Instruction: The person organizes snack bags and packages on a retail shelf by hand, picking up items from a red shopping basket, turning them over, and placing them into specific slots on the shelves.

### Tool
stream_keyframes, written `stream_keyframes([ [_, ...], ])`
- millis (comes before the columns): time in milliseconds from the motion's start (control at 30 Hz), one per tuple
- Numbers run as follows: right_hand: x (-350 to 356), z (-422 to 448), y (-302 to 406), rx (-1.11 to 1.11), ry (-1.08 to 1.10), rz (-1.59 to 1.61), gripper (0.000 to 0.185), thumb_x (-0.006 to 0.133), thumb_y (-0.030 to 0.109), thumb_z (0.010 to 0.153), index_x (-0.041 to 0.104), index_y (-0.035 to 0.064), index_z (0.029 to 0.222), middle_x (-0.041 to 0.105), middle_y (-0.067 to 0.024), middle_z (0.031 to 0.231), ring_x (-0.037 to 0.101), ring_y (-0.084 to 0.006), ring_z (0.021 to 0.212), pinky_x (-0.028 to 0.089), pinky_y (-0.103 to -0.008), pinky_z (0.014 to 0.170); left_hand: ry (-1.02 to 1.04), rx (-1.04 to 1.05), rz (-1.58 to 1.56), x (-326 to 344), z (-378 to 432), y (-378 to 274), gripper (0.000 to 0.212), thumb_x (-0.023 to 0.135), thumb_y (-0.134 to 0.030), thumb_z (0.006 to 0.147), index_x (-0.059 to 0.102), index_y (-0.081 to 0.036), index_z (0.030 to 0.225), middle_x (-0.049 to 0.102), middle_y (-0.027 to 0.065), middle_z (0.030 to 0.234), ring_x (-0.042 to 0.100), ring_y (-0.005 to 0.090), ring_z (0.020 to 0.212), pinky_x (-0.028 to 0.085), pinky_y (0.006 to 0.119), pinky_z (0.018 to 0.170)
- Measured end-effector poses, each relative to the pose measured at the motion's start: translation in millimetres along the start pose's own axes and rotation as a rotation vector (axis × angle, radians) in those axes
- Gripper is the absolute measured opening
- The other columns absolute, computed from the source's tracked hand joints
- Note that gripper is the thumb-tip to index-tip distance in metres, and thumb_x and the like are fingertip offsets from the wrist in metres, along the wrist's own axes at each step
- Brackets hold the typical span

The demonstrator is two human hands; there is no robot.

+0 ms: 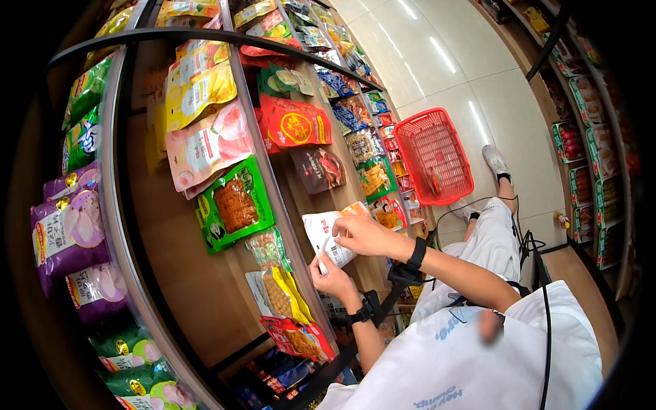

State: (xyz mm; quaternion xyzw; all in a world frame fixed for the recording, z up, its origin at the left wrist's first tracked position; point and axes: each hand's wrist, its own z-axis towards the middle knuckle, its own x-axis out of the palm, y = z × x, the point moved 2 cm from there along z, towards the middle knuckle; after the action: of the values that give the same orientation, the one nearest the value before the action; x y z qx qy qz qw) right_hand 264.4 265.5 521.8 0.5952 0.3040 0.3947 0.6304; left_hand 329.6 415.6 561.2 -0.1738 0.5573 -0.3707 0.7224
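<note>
A white snack pouch point(320, 230) with an orange corner and printed writing is held up in front of the shelves. My left hand point(332, 277) grips its lower edge, thumb on the printed face. Over the upper right part lies my right hand point(366, 236), fingers bent against the pouch and covering some of the print. Just beyond the pouch, a dark brown snack bag point(319, 170) rests on the shelf. Closest to my left hand on the shelf are a clear-and-green bag point(267, 248) and a yellow-edged bag of round pale snacks point(279, 294).
A red plastic basket point(410, 169) stands on the tiled floor point(435, 61) by my feet, with a small package point(434, 180) inside. Black rack bars point(205, 35) cross the packed shelves. More shelving point(589, 128) lines the right. A black cable point(547, 338) hangs along my body.
</note>
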Motion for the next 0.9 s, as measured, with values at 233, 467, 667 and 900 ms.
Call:
stream_keyframes([
  [233,-10,-4,-9,0.216,0.067,0.415,0.019,0.066,0.017,0.097,0.069,-0.0022,0.099,0.071,-0.0128,0.088,0.072,-0.0232,0.083,0.058,-0.0374,0.079,0.123,0.12,0.051,-11,-27,-19,0.02,0.078,-0.013,0.095,0.07,0.006,0.093,0.062,0.0052,0.088,0.06,0.0161,0.082,0.05,0.033,0.076],
  [467,-59,-31,20,0.452,0.065,1.072,0.033,0.053,0.025,0.109,0.055,0.0056,0.082,0.062,-0.0081,0.074,0.067,-0.0215,0.071,0.059,-0.0411,0.093,0.267,0.06,-0.023,-15,-56,-54,0.013,0.08,-0.006,0.093,0.071,0.004,0.091,0.059,0.0012,0.086,0.058,0.0094,0.079,0.048,0.026,0.07],
  [667,-74,-56,41,0.494,0.008,1.205,0.037,0.053,0.033,0.108,0.053,0.0087,0.08,0.063,-0.009,0.072,0.067,-0.0231,0.072,0.054,-0.0392,0.091,0.318,0.061,-0.112,-5,-70,-59,0.013,0.08,-0.004,0.092,0.07,0.004,0.09,0.06,0.0013,0.086,0.058,0.0098,0.078,0.048,0.026,0.07],
  [900,-82,-71,61,0.465,-0.057,1.269,0.038,0.05,0.036,0.108,0.057,0.0091,0.083,0.064,-0.008,0.075,0.068,-0.0215,0.081,0.053,-0.035,0.084,0.319,0.182,-0.134,-3,-83,-81,0.011,0.08,-0.002,0.09,0.071,0.003,0.088,0.063,0.0055,0.083,0.061,0.0166,0.076,0.049,0.031,0.073],
])
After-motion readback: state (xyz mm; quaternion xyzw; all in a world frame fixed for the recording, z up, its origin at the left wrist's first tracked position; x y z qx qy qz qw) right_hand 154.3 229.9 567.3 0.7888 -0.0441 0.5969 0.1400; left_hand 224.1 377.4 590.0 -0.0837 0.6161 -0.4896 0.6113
